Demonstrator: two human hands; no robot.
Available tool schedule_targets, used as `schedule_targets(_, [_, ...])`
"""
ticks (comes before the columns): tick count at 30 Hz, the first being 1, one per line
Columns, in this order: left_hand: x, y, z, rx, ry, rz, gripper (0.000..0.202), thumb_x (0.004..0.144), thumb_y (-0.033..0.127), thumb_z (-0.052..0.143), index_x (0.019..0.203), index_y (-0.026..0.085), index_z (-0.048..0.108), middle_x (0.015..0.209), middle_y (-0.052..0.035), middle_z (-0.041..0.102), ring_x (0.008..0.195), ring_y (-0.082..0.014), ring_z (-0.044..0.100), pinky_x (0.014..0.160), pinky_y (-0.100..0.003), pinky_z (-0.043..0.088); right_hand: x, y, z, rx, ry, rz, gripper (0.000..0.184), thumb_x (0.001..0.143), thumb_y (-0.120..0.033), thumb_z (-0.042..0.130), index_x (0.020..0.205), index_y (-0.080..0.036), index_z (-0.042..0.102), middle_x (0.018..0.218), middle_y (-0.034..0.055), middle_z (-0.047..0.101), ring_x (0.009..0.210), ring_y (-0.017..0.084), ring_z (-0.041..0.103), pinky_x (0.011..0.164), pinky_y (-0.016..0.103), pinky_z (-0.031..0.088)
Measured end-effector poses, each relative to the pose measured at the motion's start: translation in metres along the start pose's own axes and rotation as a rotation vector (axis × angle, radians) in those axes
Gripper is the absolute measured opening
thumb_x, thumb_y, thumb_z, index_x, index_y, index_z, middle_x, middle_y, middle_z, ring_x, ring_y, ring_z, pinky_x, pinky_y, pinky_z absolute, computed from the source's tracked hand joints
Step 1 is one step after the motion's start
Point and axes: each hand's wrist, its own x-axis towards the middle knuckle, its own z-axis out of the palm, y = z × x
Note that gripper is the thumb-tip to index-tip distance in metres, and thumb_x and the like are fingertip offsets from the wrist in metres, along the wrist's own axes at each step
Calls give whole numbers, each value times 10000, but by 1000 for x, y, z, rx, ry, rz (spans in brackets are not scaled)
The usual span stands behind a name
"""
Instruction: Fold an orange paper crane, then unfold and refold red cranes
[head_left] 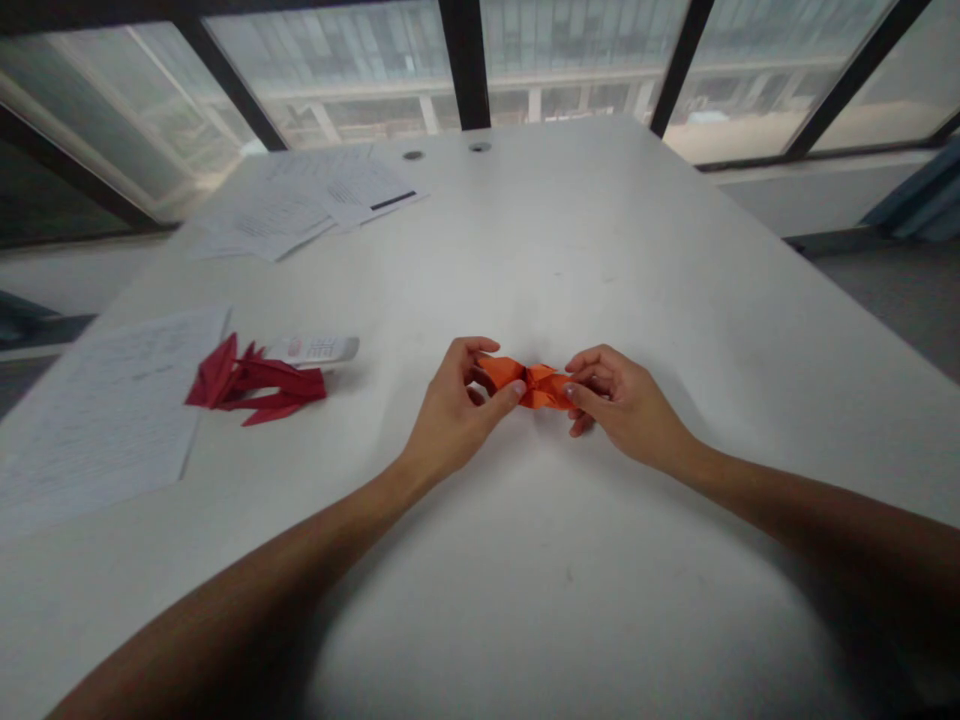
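Orange folded paper [527, 386] sits between my left hand [454, 415] and right hand [622, 405], its long axis running across my view, with the fingers [579, 392] of both hands pinching its ends. Neither hand looks clearly nearer. Below lies the white desk [570, 600], with red folded paper [251, 385] off left and windows [577, 60] beyond.

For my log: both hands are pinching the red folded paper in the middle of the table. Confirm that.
Wrong paper. The head view shows the left hand and right hand pinching the orange folded paper, not the red one. The red folded paper lies off to their left, untouched.
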Motion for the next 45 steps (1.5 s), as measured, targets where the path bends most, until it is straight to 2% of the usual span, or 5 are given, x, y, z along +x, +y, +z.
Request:
schedule_targets(5, [3, -4, 1, -4, 54, 53, 295, 857, 321, 754, 1089, 222, 601, 845, 5, 643, 614, -123, 558, 528, -246, 401, 1, 0, -2, 10, -60, 14, 329, 869, -418, 763, 1094, -232, 613, 830, -14, 717, 602, 132, 686, 574, 291, 632])
schedule_targets(10, [11, -7, -4, -104, 152, 95, 391, 841, 276, 778, 1161, 224, 560, 772, 27, 596, 629, -123, 555, 544, -240, 416, 5, 0, -6, 22, -79, 37, 372, 848, -467, 779, 1078, -228, 613, 727, -30, 707, 556, 149, 687, 554, 302, 621])
schedule_targets(24, [13, 1, -4, -162, 77, -114, 276, 739, 148, 686, 999, 189, 603, 735, 26, 636, 563, -109, 537, 511, -244, 396, 9, -9, -6, 22, -18, 113, 216, 872, -327, 718, 1009, -207, 602, 632, -39, 664, 473, 134, 646, 453, 241, 533])
schedule_targets(31, [18, 5, -4, -250, 59, -206, 227, 761, 174, 629, 981, 170, 578, 687, 15, 667, 528, -98, 529, 500, -227, 378, 16, -4, -7, 264, 42, 117, 252, 874, -411, 689, 1023, -238, 583, 943, 13, 702, 608, 135, 679, 520, 299, 601])
schedule_targets(45, [15, 5, -8, -135, 4, -175, 261, 895, 397, 640, 1052, 194, 592, 641, 59, 550, 522, -84, 446, 517, -218, 336, 6, 3, -6, -104, -12, -92, 598, 791, -200, 701, 1345, -341, 529, 1326, 56, 537, 716, 114, 661, 558, 301, 621])
